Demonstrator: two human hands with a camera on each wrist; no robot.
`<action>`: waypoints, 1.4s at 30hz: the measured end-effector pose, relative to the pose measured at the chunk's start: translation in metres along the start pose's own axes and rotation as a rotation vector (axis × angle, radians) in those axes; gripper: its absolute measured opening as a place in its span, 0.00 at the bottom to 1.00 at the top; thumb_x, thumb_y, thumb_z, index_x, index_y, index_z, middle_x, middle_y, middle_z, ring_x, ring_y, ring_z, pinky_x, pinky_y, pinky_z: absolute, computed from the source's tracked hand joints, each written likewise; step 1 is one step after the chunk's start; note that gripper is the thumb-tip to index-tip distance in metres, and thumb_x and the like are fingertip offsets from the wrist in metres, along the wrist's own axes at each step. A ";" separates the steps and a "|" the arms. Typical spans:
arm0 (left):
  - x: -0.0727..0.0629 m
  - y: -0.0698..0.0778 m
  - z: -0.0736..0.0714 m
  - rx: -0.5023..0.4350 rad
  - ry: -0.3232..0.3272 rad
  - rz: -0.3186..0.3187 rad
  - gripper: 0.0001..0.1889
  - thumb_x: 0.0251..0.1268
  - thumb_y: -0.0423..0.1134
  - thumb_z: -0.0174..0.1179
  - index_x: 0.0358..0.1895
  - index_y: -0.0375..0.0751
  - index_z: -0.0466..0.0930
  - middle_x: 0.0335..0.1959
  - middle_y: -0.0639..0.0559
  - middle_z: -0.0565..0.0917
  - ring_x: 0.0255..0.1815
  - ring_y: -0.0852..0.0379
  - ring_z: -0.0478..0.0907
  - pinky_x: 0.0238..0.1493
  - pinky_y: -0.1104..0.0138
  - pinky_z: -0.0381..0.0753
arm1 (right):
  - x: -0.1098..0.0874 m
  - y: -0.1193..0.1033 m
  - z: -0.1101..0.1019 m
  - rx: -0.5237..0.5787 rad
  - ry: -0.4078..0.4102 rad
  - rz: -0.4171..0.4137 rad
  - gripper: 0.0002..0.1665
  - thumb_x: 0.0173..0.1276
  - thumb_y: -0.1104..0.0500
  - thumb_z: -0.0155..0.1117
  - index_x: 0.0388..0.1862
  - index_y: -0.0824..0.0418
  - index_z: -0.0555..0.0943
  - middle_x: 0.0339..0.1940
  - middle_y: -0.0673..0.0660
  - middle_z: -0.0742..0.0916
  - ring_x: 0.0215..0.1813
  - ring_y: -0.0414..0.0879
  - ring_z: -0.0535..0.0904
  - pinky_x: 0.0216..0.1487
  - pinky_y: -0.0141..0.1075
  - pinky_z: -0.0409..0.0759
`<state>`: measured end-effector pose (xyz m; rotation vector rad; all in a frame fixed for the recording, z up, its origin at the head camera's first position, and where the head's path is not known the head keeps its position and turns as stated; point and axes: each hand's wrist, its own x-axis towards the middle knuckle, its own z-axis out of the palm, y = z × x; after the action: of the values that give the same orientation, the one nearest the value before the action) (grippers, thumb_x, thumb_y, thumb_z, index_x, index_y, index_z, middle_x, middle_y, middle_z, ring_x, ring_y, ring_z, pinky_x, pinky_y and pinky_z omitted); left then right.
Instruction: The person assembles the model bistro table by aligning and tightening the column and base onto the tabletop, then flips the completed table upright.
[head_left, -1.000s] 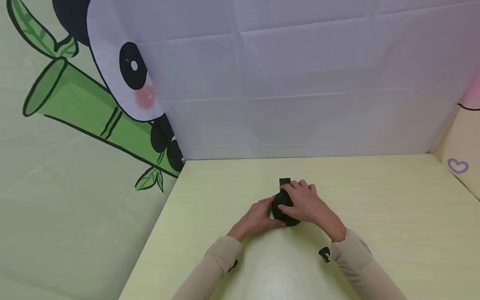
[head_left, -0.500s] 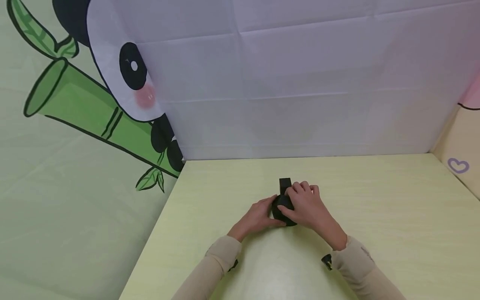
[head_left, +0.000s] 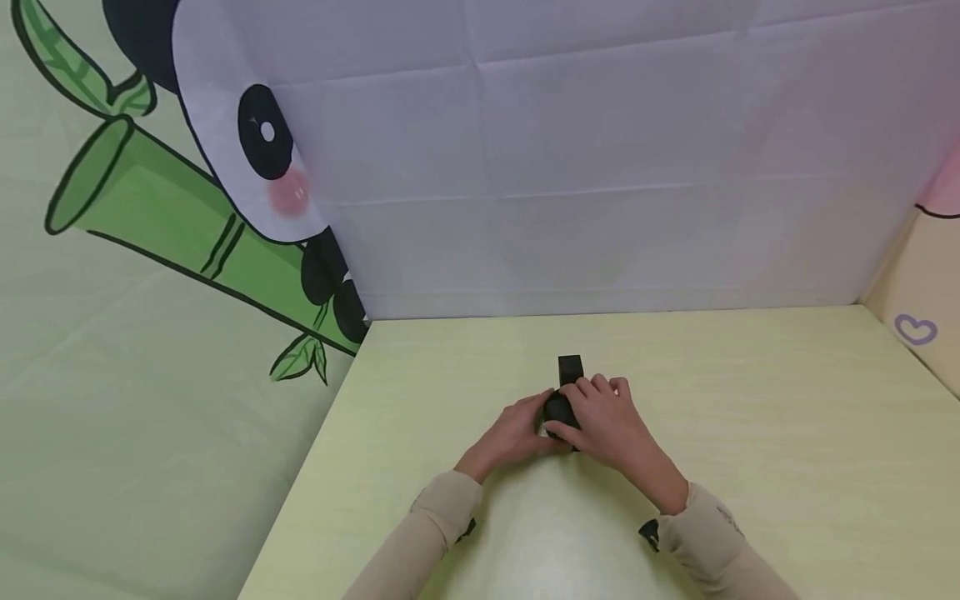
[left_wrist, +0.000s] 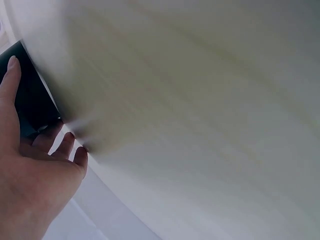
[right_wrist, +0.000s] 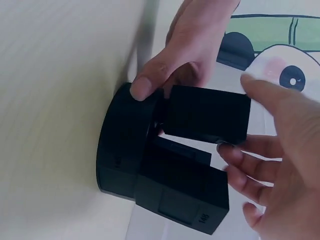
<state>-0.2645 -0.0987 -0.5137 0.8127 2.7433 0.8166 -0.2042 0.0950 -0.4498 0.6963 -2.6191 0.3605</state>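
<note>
A black round base (right_wrist: 112,150) with blocky parts projecting from it lies on the table. My left hand (head_left: 516,432) grips its side, with the thumb on the rim in the right wrist view. My right hand (head_left: 611,421) has its thumb and fingers round the outer end of a black rectangular block (right_wrist: 207,115). A second black block (right_wrist: 182,190), marked 148, stands beside it on the same base. Behind the right fingers in the head view, a black rectangular piece (head_left: 570,368) sticks out. In the left wrist view, a dark face (left_wrist: 32,95) shows under my left thumb.
The pale wooden table (head_left: 750,400) reaches back to a white cloth wall (head_left: 600,167). A printed cloth with a panda and bamboo (head_left: 172,208) hangs at the left. Beige sleeves (head_left: 427,521) cover both forearms, with small dark wrist cameras (head_left: 649,535) below them.
My right hand has shifted first slightly right, then back left and nearer over the round base. The left hand and the black piece at the back have stayed in place.
</note>
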 end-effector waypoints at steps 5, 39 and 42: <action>-0.001 0.000 0.000 -0.004 -0.003 -0.005 0.48 0.65 0.55 0.72 0.82 0.41 0.59 0.76 0.45 0.69 0.76 0.46 0.66 0.73 0.55 0.68 | -0.002 -0.001 -0.004 0.014 -0.033 0.001 0.26 0.65 0.46 0.74 0.52 0.64 0.83 0.42 0.58 0.82 0.46 0.56 0.72 0.51 0.57 0.67; 0.004 -0.005 0.001 -0.039 0.019 0.083 0.44 0.62 0.47 0.75 0.79 0.43 0.65 0.72 0.47 0.75 0.71 0.50 0.73 0.70 0.60 0.71 | -0.002 -0.013 0.005 0.027 0.068 0.050 0.23 0.66 0.49 0.72 0.52 0.64 0.84 0.40 0.59 0.84 0.44 0.57 0.74 0.50 0.56 0.69; 0.004 -0.005 0.001 -0.034 0.024 0.074 0.43 0.62 0.46 0.75 0.78 0.40 0.66 0.71 0.46 0.75 0.69 0.50 0.75 0.68 0.61 0.73 | -0.002 -0.014 0.005 0.030 0.070 0.047 0.23 0.67 0.47 0.73 0.50 0.64 0.84 0.40 0.59 0.85 0.43 0.57 0.74 0.49 0.56 0.69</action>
<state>-0.2696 -0.0995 -0.5175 0.9083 2.7268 0.8896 -0.1973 0.0824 -0.4529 0.6211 -2.5724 0.4316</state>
